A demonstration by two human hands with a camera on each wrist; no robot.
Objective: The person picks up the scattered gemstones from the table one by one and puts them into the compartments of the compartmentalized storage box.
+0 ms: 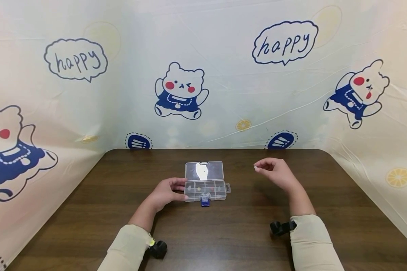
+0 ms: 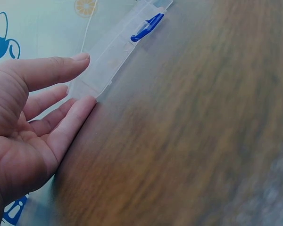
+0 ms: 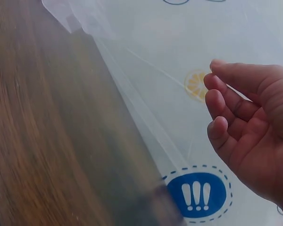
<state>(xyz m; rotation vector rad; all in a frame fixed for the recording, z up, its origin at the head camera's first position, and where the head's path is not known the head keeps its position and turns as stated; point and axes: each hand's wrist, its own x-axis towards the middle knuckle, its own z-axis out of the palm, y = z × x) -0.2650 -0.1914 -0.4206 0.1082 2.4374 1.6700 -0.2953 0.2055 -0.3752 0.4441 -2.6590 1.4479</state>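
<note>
A clear plastic compartment box [image 1: 205, 191] lies on the table with its lid [image 1: 213, 171] raised at the back. Several compartments hold tiny pieces, one of them yellow [image 1: 199, 189]; most are too small to make out. My left hand [image 1: 167, 194] holds the box's left end, thumb at the front corner and fingers farther back. The blue latch [image 1: 205, 200] hangs at the front, also visible in the left wrist view. To the right of the box, my right hand [image 1: 274, 172] is raised, pinching a small white piece [image 1: 256, 168] between thumb and forefinger; the right wrist view hides it.
The brown wooden table [image 1: 224, 237] has a far edge against a printed cloth backdrop [image 1: 230, 98]. A clear hang tab [image 1: 228, 188] sticks out from the box's right end. Dark wrist cameras [image 1: 158, 249] sit by both sleeves.
</note>
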